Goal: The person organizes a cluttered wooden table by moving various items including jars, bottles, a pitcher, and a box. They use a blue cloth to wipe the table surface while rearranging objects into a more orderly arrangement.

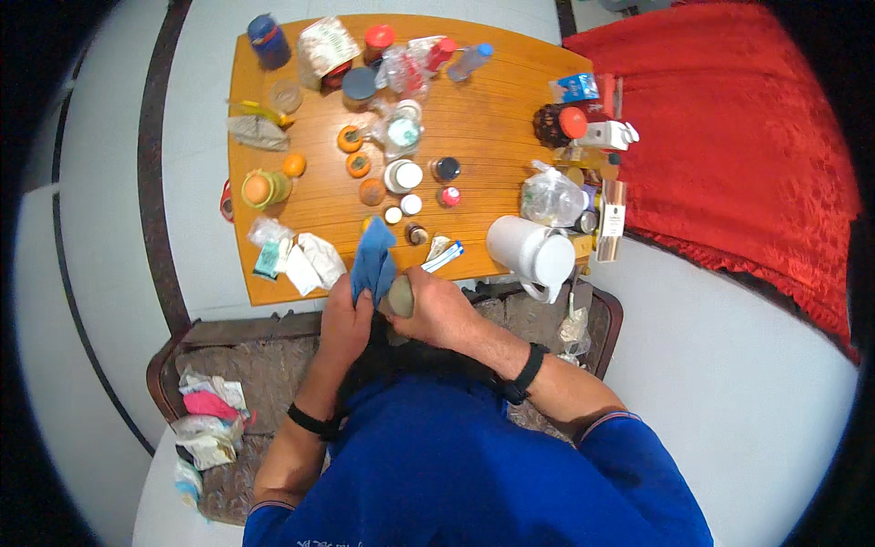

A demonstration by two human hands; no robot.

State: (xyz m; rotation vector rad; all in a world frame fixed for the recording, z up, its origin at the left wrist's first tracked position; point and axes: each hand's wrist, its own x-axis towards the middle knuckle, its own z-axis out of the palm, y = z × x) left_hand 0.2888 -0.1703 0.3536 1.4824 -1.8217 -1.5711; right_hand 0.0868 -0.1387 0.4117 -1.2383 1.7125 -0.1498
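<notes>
A blue cloth [374,260] is pinched in my left hand [345,318] at the near edge of the wooden table [485,137]. My right hand [441,311] grips a container with a rounded, greyish-green end [400,297]; its lower part is hidden by my fingers. Cloth and container are close together, and I cannot tell if they touch. Just beyond my hands are a small brown jar [416,234], a blue-and-white packet [444,256] and white-capped bottles [411,204]. White cloths [320,260] are left of my left hand.
Persimmons [358,164], jars and plastic bags stand farther back on the table. A white jug [530,253] is at the right, beside a plastic bag [552,197]. A green cup [266,189] holds an orange fruit at left. A patterned sofa [253,362] lies beneath my arms.
</notes>
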